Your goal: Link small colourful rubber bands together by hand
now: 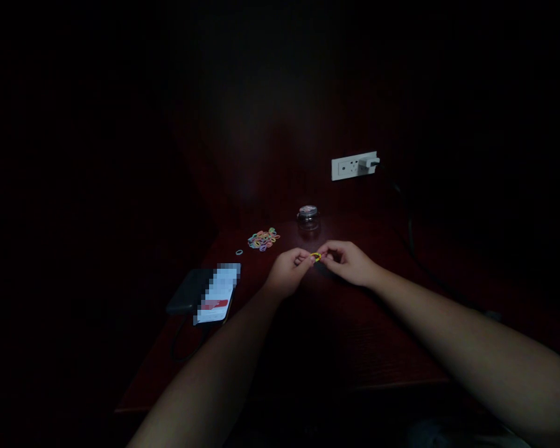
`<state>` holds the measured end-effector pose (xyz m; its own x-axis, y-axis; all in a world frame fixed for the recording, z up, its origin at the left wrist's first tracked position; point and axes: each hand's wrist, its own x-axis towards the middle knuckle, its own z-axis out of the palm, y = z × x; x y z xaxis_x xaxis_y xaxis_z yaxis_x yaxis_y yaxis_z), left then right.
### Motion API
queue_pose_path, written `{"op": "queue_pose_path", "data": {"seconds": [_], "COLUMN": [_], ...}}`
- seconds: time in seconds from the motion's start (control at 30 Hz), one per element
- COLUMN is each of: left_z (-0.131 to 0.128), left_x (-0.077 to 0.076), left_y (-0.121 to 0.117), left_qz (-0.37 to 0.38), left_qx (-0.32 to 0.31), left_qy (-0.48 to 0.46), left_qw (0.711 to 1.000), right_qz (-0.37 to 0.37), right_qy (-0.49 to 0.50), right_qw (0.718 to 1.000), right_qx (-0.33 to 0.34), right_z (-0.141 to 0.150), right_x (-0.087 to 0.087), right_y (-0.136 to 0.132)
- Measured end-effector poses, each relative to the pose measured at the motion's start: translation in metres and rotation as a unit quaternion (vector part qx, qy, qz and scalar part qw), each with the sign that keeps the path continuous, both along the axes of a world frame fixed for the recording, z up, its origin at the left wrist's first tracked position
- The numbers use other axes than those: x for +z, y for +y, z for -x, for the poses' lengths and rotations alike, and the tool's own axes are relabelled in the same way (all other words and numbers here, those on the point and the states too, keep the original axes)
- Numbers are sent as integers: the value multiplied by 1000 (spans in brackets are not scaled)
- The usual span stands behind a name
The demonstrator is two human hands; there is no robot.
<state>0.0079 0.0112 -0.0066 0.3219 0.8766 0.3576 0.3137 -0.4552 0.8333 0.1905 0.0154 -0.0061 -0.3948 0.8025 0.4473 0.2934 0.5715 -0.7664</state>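
Observation:
A small yellow elastic band (315,256) is pinched between my two hands above the dark red table. My left hand (289,270) grips its left side between thumb and fingers. On the opposite side, the fingertips of my right hand (348,261) are closed on the same band. Beyond my left hand lies a loose pile of colourful elastic bands (263,239), with a single pale band (239,252) apart from it. A clear jar (308,221) with a lid stands just past my hands.
On the left a lit phone (218,295) lies against a dark flat box-shaped object (189,291), with a cable nearby. A white wall socket (354,166) holds a plug, whose dark cable runs down the right side. The table's front edge (368,387) shows faintly.

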Motion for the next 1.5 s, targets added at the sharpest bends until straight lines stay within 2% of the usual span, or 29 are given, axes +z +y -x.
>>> {"op": "queue_pose_path", "data": {"seconds": [0.27, 0.4, 0.77, 0.97, 1.1, 1.5], "left_z": [-1, -1, 1, 0, 1, 1], "left_x": [0, -2, -6, -5, -5, -6], "left_y": [-1, 0, 1, 1, 2, 3], "left_qz": [12, 5, -13, -6, 2, 16], "left_qx": [3, 5, -9, 2, 15, 10], "left_qy": [-6, -11, 0, 9, 4, -2], "left_qw": [1000, 1000, 1000, 1000, 1000, 1000], "right_qz": [125, 155, 118, 47, 29, 49], "right_qy": [94, 110, 52, 16, -3, -9], "right_qw": [987, 981, 991, 999, 1000, 999], "right_qx": [43, 36, 23, 3, 8, 21], "right_z": [2, 2, 0, 1, 1, 3], "right_x": [4, 3, -2, -1, 1, 3], "right_y": [-4, -2, 1, -1, -4, -6]}}
